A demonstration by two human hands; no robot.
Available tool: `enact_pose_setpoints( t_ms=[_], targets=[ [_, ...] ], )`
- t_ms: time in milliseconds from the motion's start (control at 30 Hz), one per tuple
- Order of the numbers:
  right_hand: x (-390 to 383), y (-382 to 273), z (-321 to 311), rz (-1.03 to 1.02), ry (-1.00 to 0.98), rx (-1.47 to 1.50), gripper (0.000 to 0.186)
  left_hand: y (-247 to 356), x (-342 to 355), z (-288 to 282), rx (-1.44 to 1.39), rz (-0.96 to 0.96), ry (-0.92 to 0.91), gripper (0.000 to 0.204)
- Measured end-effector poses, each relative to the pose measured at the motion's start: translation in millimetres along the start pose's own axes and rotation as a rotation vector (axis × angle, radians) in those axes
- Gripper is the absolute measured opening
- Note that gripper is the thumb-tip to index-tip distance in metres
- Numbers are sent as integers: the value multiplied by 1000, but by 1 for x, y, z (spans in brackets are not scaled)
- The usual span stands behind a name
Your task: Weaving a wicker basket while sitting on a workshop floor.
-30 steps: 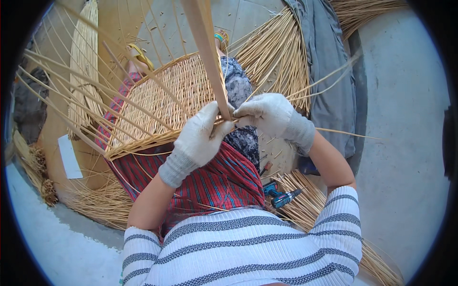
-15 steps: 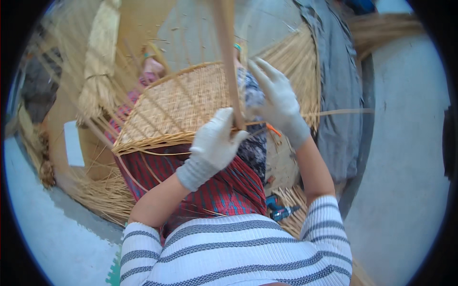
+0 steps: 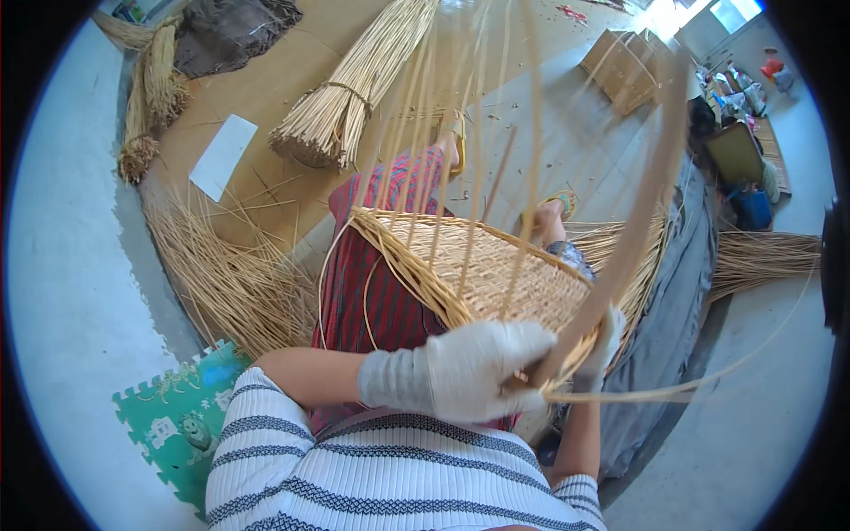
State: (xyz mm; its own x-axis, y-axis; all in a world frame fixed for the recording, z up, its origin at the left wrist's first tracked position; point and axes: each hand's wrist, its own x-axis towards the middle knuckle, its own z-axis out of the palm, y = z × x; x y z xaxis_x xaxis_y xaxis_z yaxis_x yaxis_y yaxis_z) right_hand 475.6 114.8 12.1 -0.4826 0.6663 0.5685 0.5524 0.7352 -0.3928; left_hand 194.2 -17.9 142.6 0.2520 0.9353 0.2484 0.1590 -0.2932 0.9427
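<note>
A pale wicker basket base (image 3: pixel 496 265) with a braided rim lies across my lap, thin upright stakes standing from its edges. My left hand (image 3: pixel 478 367), in a white knit glove, is closed around the near right corner, at the foot of a flat brown wooden stake (image 3: pixel 620 257) that leans up and right, blurred. My right hand (image 3: pixel 609 341), also gloved, is behind that stake at the base's right edge; its fingers look closed, but what they hold is hidden. A long pale strand (image 3: pixel 655 393) runs from the corner out to the right.
Loose canes (image 3: pixel 230 274) lie on the left, and a tied cane bundle (image 3: pixel 332 111) is ahead. A white sheet (image 3: pixel 223 157) rests on the floor. Grey cloth (image 3: pixel 660 354) and another cane bundle (image 3: pixel 766 261) are on the right. A cardboard box (image 3: pixel 629 71) stands farther off.
The basket base has turned and its held corner has come nearer to me and to the right. My right hand, raised with fingers apart before, is now down beside my left at that corner.
</note>
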Motion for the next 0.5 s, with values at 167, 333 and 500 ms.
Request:
enact_pose_setpoints(
  t_ms=[167,333,500],
  targets=[
    [-56,-25,-21,27,168,-259,29,12,-9,-10,-133,-20,-229,24],
    [-34,-76,31,98,50,-414,36,-78,-22,-74,65,13,-124,26],
    [-4,-90,105,108,-202,-372,43,-190,-48,-131,-432,-399,117,23]
  ],
)
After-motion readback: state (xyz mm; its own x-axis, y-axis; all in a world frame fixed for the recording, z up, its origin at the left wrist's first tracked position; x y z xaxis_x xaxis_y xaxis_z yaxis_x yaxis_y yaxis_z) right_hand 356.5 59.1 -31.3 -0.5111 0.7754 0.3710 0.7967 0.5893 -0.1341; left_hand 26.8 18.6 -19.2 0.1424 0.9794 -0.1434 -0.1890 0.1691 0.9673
